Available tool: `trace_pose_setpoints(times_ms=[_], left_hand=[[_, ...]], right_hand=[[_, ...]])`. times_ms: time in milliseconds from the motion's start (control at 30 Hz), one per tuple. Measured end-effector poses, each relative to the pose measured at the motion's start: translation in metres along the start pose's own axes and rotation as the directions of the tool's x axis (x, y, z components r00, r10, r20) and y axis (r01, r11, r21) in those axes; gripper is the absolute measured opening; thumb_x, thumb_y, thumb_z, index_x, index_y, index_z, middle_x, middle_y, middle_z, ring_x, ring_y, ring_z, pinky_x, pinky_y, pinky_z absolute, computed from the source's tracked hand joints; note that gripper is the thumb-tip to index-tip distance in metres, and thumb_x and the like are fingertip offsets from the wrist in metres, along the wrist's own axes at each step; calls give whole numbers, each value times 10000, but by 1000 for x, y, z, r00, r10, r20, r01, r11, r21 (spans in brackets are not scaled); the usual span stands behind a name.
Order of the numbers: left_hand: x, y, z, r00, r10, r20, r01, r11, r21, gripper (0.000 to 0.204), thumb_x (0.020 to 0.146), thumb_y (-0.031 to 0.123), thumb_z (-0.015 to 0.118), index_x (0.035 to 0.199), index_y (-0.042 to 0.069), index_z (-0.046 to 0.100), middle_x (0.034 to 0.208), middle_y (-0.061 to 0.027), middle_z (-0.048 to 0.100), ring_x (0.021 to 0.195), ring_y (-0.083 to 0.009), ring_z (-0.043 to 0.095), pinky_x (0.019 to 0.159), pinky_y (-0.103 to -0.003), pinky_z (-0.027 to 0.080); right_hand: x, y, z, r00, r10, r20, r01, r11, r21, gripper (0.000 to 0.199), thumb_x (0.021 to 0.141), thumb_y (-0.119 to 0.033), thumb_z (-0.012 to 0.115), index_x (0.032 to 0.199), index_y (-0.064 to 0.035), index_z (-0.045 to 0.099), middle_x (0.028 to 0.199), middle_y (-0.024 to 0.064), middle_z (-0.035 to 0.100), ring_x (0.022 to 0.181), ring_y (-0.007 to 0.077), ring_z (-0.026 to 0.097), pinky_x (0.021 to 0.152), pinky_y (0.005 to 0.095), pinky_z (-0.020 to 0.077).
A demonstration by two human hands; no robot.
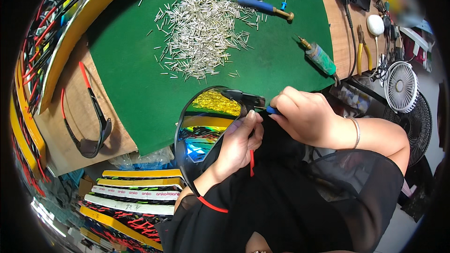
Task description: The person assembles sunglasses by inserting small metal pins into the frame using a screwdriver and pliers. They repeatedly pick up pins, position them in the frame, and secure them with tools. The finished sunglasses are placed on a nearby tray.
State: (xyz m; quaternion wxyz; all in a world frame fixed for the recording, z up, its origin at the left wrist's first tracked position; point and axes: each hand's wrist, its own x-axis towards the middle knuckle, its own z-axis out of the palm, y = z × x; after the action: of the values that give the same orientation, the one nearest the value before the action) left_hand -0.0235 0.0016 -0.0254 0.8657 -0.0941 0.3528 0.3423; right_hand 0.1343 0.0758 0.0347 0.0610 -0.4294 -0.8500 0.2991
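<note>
A pair of wraparound sunglasses (187, 126) with a dark frame, red temple tips and mirrored lenses is pinched by my left hand (239, 143) in front of my chest, past the mat's near edge. Closed around a small blue-handled tool (272, 110), my right hand (302, 115) holds its thin metal tip against the frame's hinge corner, close to my left thumb. My fingers cover most of the handle, and the exact contact point is too small to make out. Beyond the hands, a heap of small silvery metal pins (201, 33) lies on a green mat (126, 89).
Another pair of sunglasses (89, 140) rests left on the wood. A blue-handled tool (258, 4) lies by the heap, a green-handled tool (321, 58) at the mat's right. Yellow-handled pliers (362, 49) and a white fan (401, 86) are further right. Trays of frames (136, 182) stand at lower left.
</note>
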Motion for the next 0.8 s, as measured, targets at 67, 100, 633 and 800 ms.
trace_pose_setpoints(times_ms=[67, 100, 633, 800], left_hand=[[-1, -1, 0, 1000, 9, -25, -9, 1000, -4, 265, 934, 280, 404, 886, 46, 517, 556, -5, 428, 406, -50, 269, 382, -187, 201], [-1, 1, 2, 999, 8, -41, -8, 1000, 14, 268, 931, 284, 408, 868, 47, 515, 549, 0, 417, 405, -49, 271, 381, -185, 208], [-4, 2, 6, 998, 43, -41, -40, 997, 58, 263, 926, 299, 421, 897, 48, 495, 565, 5, 432, 410, -44, 269, 389, -185, 216], [-4, 2, 3, 999, 19, -36, -18, 999, 35, 264, 925, 299, 424, 898, 47, 495, 570, 2, 440, 408, -45, 278, 387, -185, 218]], right_hand=[[1, 2, 2, 999, 27, -29, -25, 997, 68, 245, 788, -208, 599, 668, -35, 474, 522, 95, 487, 463, 274, 538, 430, 336, 461], [0, 3, 1, 998, 49, 49, -50, 998, 33, 217, 774, -189, 608, 708, -34, 472, 575, 99, 493, 490, 275, 545, 439, 339, 463], [0, 1, -9, 999, -6, 45, 4, 999, 46, 221, 791, -202, 593, 773, -10, 485, 584, 131, 527, 539, 304, 562, 482, 349, 472], [-2, 8, -4, 976, 37, 216, -45, 998, 31, 177, 785, -159, 584, 794, -16, 480, 647, 132, 533, 570, 305, 566, 493, 351, 475]])
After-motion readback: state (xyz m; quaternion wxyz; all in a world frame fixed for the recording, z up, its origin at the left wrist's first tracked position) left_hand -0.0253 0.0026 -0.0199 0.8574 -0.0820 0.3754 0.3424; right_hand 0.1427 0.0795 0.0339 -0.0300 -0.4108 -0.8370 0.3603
